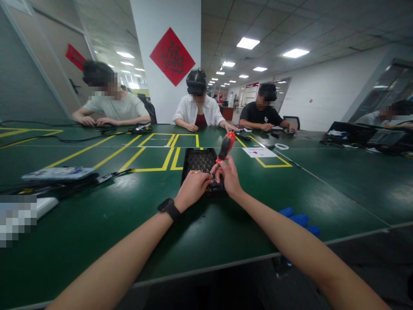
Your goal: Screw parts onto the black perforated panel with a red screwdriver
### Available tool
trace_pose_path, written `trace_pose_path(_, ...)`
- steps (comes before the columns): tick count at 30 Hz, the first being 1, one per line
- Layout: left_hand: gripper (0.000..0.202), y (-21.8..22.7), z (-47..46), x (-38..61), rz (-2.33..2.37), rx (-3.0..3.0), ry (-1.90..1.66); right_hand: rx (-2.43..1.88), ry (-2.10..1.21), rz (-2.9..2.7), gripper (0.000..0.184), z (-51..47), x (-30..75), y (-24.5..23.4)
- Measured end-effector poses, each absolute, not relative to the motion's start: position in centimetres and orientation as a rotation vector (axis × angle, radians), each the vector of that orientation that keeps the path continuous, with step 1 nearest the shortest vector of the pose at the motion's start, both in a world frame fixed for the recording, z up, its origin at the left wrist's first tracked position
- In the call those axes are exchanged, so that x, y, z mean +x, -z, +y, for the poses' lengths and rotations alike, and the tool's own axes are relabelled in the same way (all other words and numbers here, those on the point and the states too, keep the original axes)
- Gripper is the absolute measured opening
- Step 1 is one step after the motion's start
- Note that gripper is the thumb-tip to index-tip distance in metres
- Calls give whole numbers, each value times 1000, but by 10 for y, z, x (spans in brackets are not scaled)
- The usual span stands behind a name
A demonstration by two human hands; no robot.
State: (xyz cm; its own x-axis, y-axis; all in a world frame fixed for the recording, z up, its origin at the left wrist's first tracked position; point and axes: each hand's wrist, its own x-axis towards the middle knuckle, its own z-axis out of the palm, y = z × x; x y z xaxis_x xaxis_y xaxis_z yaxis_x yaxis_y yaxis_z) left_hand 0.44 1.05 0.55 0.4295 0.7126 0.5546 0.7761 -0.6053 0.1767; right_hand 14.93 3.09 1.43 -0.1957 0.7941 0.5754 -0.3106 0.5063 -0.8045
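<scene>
From where I stand, the person's right hand [229, 177] is closed narrowly round the lower end of a red-and-black screwdriver [227, 146], its handle leaning up and away; the left hand [195, 186] is bent low with fingers drawn together, meeting the right one's fingertips, though I cannot tell whether it pinches the shaft or some small piece; both work over the near end of a black open case [185, 168], which lies on the green desk [129, 232] straight ahead of the person; I take the step in hand to be fine driver work inside that case, and the next move, I'd judge, calls for a steady shaft and a case kept from sliding; the case's side walls hem the fingers in, while above the rim the handle stands free to turn; green surface runs between the case and the desk's front edge; a blue object [300, 219] sits partly behind the right forearm, so a wide elbow swing might knock it; the white paper [260, 153] lies beyond, to the right.
</scene>
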Motion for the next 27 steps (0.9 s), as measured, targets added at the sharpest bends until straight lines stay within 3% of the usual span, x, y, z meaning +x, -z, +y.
trace_pose_path(14,36,-32,-3,0,-1397,-2083,925,-272,-1128,-1173,17,26,141,-46)
trace_pose_path(20,48,-21,21,-40,-2037,-1634,925,-846,-980,-735,22,107,175,-11)
trace_pose_path(27,48,7,52,-89,-2402,-1565,813,-1188,-1057,-857,23,146,189,6)
